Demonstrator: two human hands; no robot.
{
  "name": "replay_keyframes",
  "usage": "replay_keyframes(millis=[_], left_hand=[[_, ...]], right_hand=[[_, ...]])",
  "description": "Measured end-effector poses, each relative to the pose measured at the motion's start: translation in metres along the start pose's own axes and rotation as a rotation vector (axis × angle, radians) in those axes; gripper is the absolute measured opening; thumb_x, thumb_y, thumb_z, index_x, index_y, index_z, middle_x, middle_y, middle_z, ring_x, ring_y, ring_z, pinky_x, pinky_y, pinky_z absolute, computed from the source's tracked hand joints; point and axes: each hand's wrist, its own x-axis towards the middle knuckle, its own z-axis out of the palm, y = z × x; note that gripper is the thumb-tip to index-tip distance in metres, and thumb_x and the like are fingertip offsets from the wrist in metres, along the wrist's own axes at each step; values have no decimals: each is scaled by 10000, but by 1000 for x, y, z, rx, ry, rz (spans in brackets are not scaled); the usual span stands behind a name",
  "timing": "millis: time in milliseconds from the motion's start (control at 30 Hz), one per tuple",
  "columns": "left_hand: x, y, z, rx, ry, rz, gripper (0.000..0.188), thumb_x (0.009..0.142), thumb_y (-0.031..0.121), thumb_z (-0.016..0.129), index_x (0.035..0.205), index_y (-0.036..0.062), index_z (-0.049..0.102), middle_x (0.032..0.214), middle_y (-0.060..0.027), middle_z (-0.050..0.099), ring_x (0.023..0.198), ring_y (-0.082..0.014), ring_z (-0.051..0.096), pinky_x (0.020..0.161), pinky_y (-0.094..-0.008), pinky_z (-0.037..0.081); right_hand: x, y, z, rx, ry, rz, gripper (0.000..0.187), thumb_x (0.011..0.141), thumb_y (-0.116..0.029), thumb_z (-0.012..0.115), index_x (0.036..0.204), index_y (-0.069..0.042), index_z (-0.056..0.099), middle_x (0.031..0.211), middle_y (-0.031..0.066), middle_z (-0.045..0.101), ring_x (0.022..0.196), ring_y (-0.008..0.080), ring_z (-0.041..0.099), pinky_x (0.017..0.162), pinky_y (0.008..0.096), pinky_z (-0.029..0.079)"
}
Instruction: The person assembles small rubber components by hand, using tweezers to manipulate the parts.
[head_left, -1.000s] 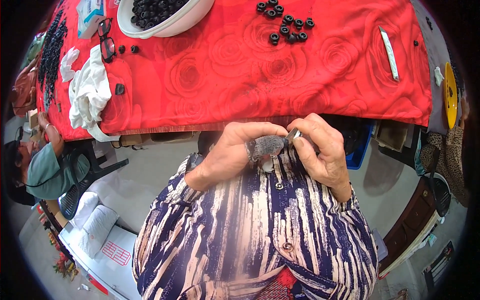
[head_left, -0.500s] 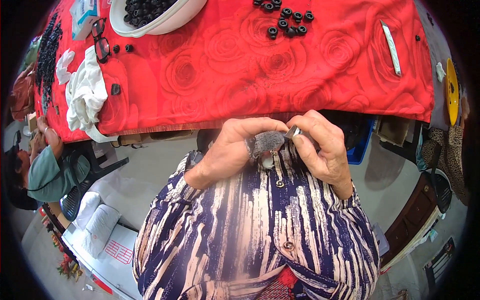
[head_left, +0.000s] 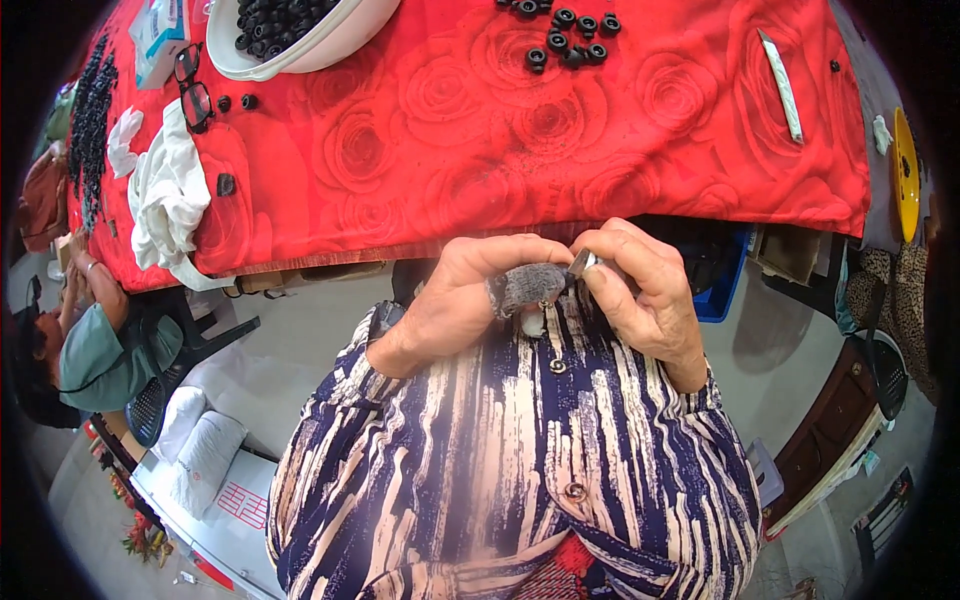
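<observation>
Both hands meet in front of my striped shirt, just below the table's near edge. My left hand [head_left: 440, 300] is closed, its index finger stretched along the top and its thumb in a grey knitted finger cover [head_left: 527, 286]. A dark bit shows at its fingertips, mostly hidden and too small to name. Pinched between thumb and fingers of my right hand [head_left: 648, 295] is a small metal blade [head_left: 581, 262], its edge against the left fingertips. Beyond them, several small black round parts [head_left: 558, 42] lie on the red tablecloth [head_left: 440, 150].
A white bowl [head_left: 330, 52] heaped with black parts stands at the back left. Near it are glasses [head_left: 187, 66], a box [head_left: 152, 50] and white cloth [head_left: 168, 190]. A utility knife [head_left: 783, 90] lies at right, a yellow plate [head_left: 906, 180] beyond. Another person [head_left: 110, 345] sits at left.
The hands hold nearly the same pose, the blade still at the left fingertips. The whole view has shifted slightly, so the table's things appear a little further up and left.
</observation>
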Motion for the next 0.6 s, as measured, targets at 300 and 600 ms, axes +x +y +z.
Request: replay_keyframes(millis=[300,600], left_hand=[[0,-5,-1,107,-1,29,216,875,25,526,1068,-5,617,889,4,597,760,-51,526,664,-195,428],[3,2,5,-20,162,-125,243,833,132,618,1030,-11,628,817,-46,608,695,-85,547,593,-205,423]], right_hand=[[-4,2,-1,-46,-25,-42,136,780,-14,589,909,27,590,691,115,515,576,227,522,521,312,404],[-4,9,-7,-29,-168,-125,125,755,-12,590,875,24,587,680,104,513,577,239,514,522,325,403]])
